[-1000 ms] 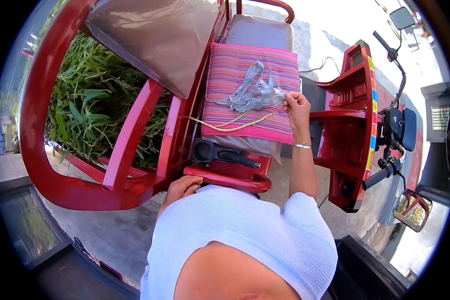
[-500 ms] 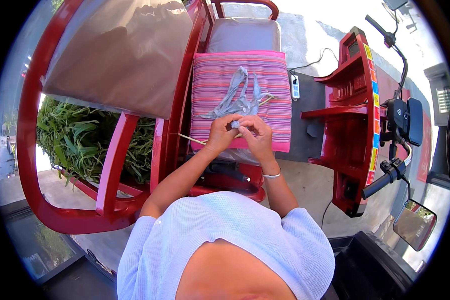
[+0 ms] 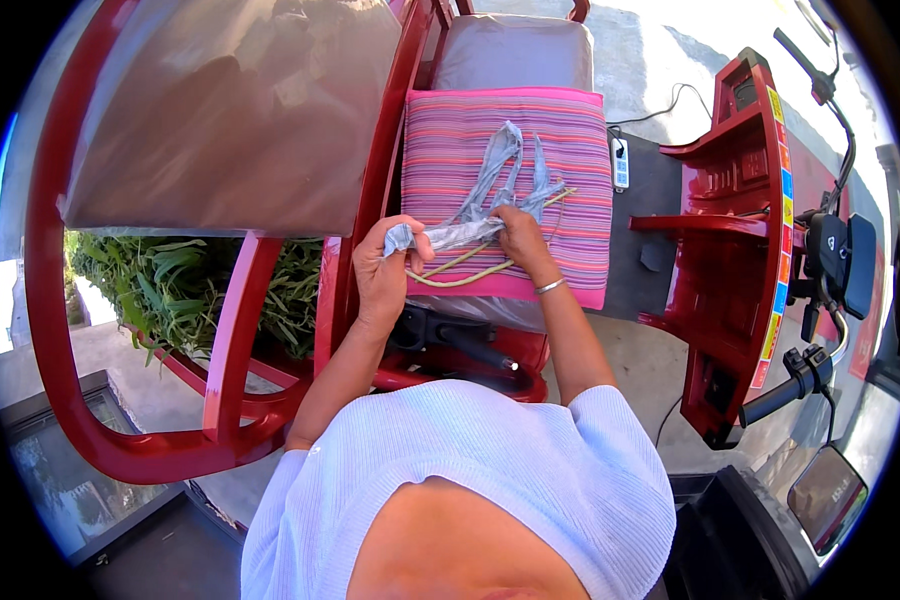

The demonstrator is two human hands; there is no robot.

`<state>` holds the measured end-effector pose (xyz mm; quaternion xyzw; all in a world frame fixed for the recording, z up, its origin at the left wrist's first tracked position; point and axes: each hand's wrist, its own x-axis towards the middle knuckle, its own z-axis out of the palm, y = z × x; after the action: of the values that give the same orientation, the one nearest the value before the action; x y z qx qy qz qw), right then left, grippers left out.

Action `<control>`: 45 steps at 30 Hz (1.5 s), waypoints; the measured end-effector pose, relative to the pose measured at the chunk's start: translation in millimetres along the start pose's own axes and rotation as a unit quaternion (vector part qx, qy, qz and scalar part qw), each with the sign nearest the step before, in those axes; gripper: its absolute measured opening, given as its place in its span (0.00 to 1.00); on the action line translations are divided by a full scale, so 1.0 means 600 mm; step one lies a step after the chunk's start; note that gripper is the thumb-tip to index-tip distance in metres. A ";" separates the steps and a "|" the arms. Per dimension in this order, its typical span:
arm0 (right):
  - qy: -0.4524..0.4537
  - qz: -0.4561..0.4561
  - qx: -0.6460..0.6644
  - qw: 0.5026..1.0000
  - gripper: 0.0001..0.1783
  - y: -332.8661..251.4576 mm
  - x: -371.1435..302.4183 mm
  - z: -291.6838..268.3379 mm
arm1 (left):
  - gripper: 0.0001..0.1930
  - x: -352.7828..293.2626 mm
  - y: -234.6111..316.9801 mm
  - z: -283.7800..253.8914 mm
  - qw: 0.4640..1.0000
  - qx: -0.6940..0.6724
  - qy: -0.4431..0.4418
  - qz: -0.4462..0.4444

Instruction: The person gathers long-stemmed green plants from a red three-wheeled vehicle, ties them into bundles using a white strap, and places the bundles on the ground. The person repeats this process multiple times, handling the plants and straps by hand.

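A crumpled grey-blue strip (image 3: 460, 235) of thin material is stretched between my two hands above a pink striped cushion (image 3: 560, 120). My left hand (image 3: 378, 268) is closed round one end, with a short piece poking past the fingers. Farther right, my right hand (image 3: 523, 240) pinches the strip, its fingertips partly hidden. Beyond the hands, loose tails of the same material (image 3: 503, 165) lie spread on the cushion. A thin green stem (image 3: 470, 281) curves over the cushion just below the strip, and part of it passes behind my right hand.
Left of the cushion stands a red metal frame (image 3: 55, 300) with a brown covered panel (image 3: 240, 110) and leafy green cuttings (image 3: 170, 285) beneath. A white power strip (image 3: 620, 165) lies to the right, before a red vehicle front (image 3: 735, 225) with black handlebars (image 3: 800, 375).
My hands were together over the near edge of the cushion. Now they are apart, the left one moved left, drawing the strip taut between them. The view has shifted slightly.
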<state>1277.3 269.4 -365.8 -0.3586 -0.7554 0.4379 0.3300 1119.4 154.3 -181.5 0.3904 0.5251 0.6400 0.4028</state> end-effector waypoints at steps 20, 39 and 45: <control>-0.037 0.167 -0.309 0.936 0.13 0.054 0.067 0.053 | 0.07 -0.333 0.460 -0.153 0.796 -0.026 0.064 0.601; -0.306 -0.263 -0.424 0.811 0.26 0.010 0.088 -0.016 | 0.12 -0.774 0.455 -0.504 0.775 -0.102 0.428 0.453; -0.208 -0.123 -0.584 0.775 0.16 -0.120 0.061 -0.106 | 0.13 -0.761 0.410 -0.570 0.805 -0.177 0.373 0.426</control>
<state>1291.8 301.0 -268.9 -0.2867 -0.9539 -0.0680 -0.0576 947.3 -421.4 -22.7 0.2283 0.2938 0.9252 -0.0747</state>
